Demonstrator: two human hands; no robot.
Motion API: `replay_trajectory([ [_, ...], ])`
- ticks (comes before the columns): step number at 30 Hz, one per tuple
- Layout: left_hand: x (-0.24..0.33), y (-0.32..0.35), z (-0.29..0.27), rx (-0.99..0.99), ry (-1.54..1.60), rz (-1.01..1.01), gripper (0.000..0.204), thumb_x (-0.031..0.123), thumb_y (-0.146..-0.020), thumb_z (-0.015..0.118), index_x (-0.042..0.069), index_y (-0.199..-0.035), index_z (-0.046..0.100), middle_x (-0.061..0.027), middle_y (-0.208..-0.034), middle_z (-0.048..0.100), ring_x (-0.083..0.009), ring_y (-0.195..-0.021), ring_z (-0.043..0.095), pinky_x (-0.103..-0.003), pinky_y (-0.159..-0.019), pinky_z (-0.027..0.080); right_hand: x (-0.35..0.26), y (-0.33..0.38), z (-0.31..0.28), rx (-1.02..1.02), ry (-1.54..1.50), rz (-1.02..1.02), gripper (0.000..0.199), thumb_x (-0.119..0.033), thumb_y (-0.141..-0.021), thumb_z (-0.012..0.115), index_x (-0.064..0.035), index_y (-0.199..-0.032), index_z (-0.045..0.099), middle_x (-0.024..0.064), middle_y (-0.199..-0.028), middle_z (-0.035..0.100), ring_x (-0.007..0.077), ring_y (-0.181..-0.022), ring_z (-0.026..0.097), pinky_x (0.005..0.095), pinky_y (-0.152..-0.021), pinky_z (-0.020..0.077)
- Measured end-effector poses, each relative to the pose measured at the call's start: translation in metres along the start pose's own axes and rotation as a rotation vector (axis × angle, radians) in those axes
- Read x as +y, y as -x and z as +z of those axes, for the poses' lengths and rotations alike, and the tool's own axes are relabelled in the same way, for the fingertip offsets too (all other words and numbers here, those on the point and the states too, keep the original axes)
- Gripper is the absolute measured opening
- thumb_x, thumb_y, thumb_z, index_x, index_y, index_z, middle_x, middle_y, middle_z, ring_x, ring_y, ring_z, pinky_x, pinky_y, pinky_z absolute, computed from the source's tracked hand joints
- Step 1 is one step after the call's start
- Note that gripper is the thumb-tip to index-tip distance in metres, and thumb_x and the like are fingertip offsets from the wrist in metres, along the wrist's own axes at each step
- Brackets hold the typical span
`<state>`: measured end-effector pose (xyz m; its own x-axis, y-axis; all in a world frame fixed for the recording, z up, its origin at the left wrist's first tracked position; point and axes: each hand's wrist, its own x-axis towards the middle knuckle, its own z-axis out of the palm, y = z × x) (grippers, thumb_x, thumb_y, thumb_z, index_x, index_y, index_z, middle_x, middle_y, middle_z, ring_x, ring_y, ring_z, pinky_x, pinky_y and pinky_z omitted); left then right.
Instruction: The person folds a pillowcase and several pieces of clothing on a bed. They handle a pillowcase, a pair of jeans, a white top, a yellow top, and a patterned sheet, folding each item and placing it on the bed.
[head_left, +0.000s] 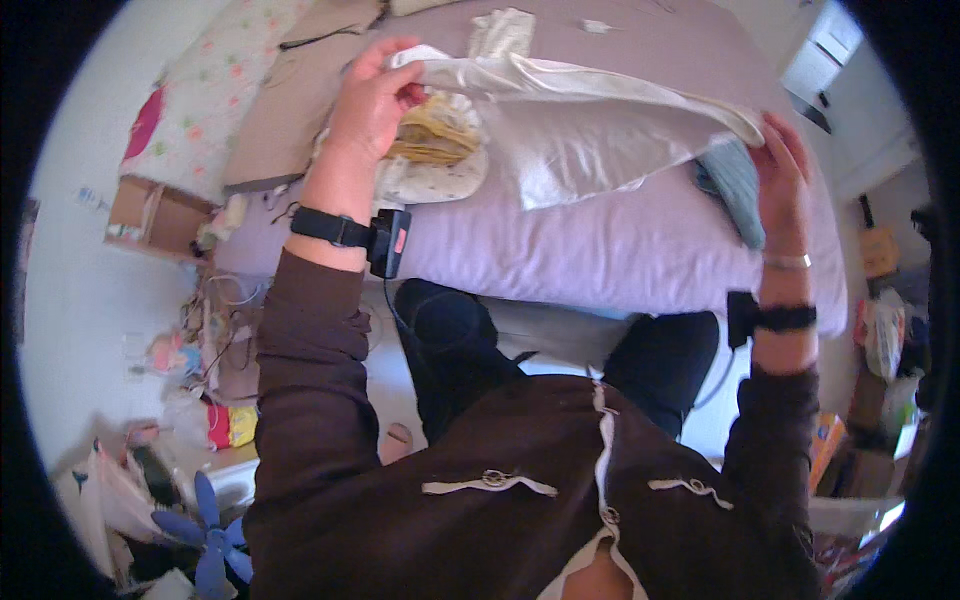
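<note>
A white cloth [590,135], which may be a garment, is stretched above the bed between my two hands. My left hand [375,95] pinches its upper left corner, fingers closed. At the opposite end, my right hand [783,170] grips the edge near the right corner. Beneath and beside the left end lies a bundle of white patterned and yellow fabric [435,155]. A folded blue-grey cloth [735,195] rests close to my right hand, partly covered by the white one. Farther back sits another small white patterned cloth [502,33].
The lavender-covered bed [600,245] spans the area before my knees. At left stand an open wooden drawer-like box [160,215] and, lower, a blue fan blade [212,545] among bags. Bags and boxes [880,340] line the right side. Cables hang from both wrist straps.
</note>
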<state>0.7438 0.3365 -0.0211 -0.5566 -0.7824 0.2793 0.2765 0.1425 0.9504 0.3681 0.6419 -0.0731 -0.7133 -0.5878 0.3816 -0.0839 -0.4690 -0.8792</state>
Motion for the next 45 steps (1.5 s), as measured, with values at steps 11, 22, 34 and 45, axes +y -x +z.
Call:
replay_trajectory([
  [11,-0.204,0.144,-0.009,-0.180,-0.547,-0.568,0.051,-0.007,-0.085,0.053,0.016,-0.129,0.063,-0.0041,-0.076,0.064,-0.0144,-0.056,0.058,-0.031,-0.054,0.048,0.169,0.150,-0.080,-0.110,0.705,0.698,0.017,-0.008,-0.091,0.062,-0.0035,-0.105,0.069,0.0030,-0.077,0.065,0.0113,-0.067,0.061,0.0255,-0.062,0.0478],
  [22,-0.182,0.221,-0.030,-0.119,-0.077,-0.787,0.046,0.000,-0.087,0.057,0.006,-0.132,0.059,-0.0091,-0.088,0.067,-0.0131,-0.070,0.062,-0.025,-0.063,0.051,0.104,0.175,-0.075,-0.230,0.422,1.070,0.014,-0.012,-0.091,0.065,-0.0051,-0.102,0.069,0.0022,-0.084,0.066,0.0107,-0.069,0.061,0.0237,-0.066,0.0529],
  [34,-0.207,0.081,-0.016,0.140,0.401,-0.545,0.058,0.019,-0.095,0.063,0.012,-0.147,0.039,-0.0101,-0.119,0.062,-0.0236,-0.103,0.063,-0.042,-0.090,0.051,0.130,0.028,-0.010,-0.167,0.268,0.528,0.049,-0.023,-0.096,0.063,-0.0076,-0.141,0.050,0.0075,-0.120,0.064,0.0160,-0.100,0.064,0.0314,-0.085,0.0495],
  [45,-0.301,0.094,0.002,0.160,-0.031,-0.945,0.057,0.046,-0.084,0.076,0.010,-0.124,0.056,-0.0025,-0.116,0.059,-0.0192,-0.104,0.055,-0.042,-0.089,0.045,0.216,0.098,-0.050,0.344,0.391,1.066,0.055,-0.041,-0.089,0.071,0.0017,-0.121,0.057,0.0140,-0.109,0.064,0.0197,-0.083,0.066,0.0325,-0.062,0.0507],
])
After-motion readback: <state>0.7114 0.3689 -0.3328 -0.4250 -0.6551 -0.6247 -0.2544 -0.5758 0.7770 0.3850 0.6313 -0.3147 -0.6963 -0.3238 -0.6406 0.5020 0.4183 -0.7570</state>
